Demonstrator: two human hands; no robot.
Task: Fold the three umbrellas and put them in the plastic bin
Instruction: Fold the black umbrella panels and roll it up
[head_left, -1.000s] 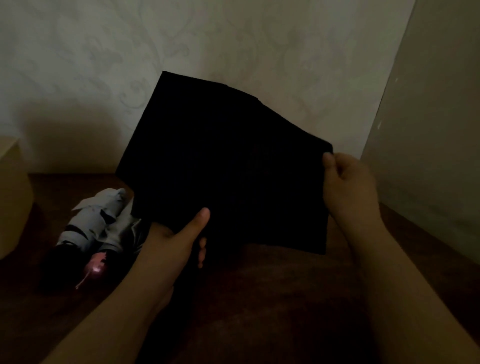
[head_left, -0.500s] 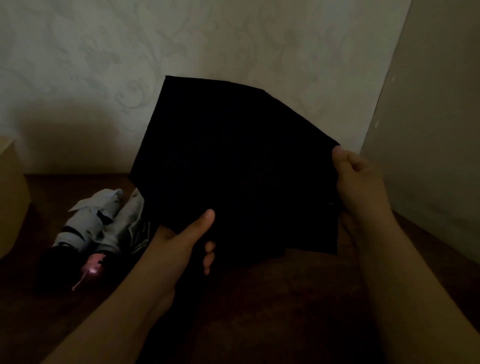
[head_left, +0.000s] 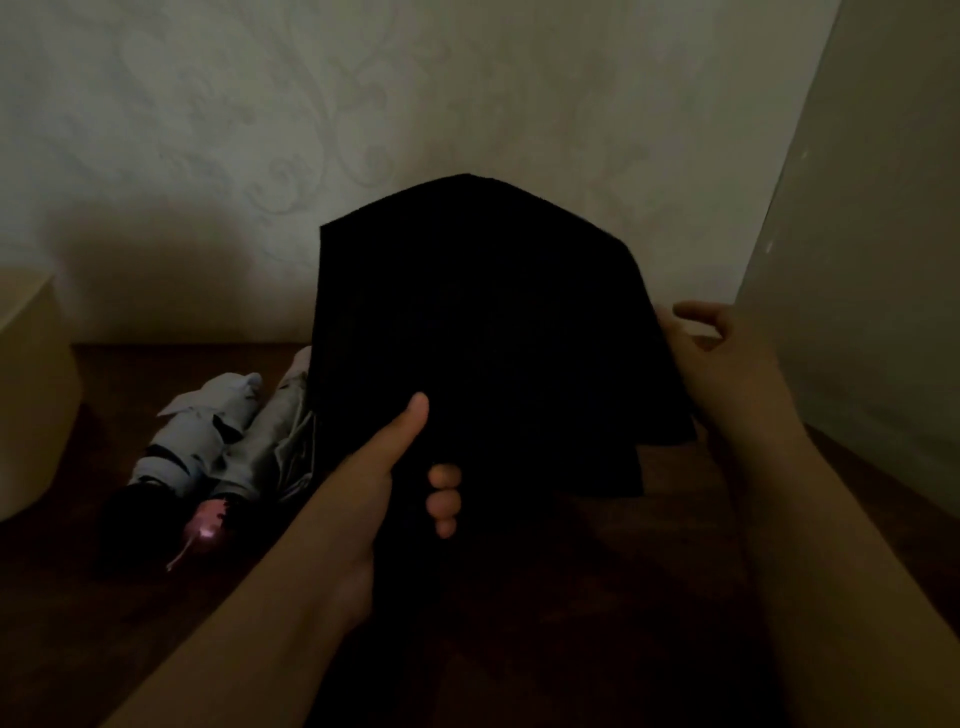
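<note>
My left hand (head_left: 384, 467) grips the limp black fabric umbrella canopy (head_left: 483, 332) at its gathered base above the table, right hand (head_left: 711, 358) loose-fingered at its edge; soft, likely slippery, so I'd pinch pleats.

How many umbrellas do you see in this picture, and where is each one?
3. The black umbrella is held up in the left hand. Two grey umbrellas lie on the surface to the left: one farther left, one beside it, partly hidden.
</note>
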